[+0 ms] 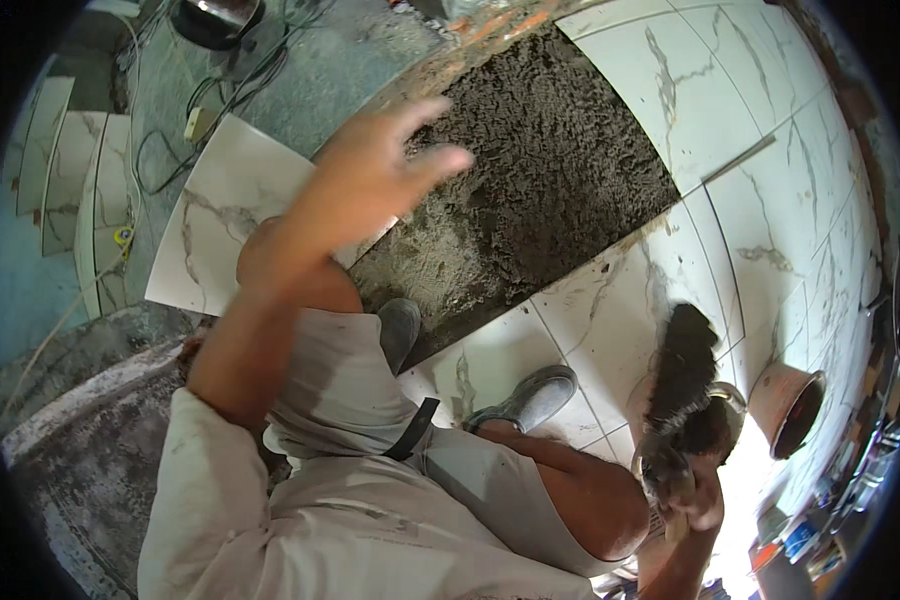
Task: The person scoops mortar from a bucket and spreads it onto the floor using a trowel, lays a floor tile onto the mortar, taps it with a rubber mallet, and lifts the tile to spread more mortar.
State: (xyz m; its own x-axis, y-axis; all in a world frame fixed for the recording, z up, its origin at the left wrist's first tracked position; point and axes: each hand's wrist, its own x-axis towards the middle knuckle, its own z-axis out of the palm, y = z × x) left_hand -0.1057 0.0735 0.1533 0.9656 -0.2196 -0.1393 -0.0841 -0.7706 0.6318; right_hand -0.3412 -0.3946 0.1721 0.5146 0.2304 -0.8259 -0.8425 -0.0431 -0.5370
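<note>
My left hand (385, 165) is raised in the air over the near-left border of a bed of wet grey mortar (560, 130). Its fingers are spread, a little blurred, with nothing in them. Below that arm, a loose white marbled tile (205, 215) leans by my knee. At the lower right, my right hand (700, 495) grips the handle of a trowel (682, 370), whose blade is dark with mortar. Part of the handle is hidden by the fingers. Right beside the trowel stands a bucket (735, 400) with dark mix inside.
Laid marbled tiles (760, 200) border the mortar on the right and near sides. A brownish pot (785, 410) lies tipped by the bucket. Cables (235, 100) and a dark pan (215, 20) are at the upper left. More tiles (70, 180) lean at the far left.
</note>
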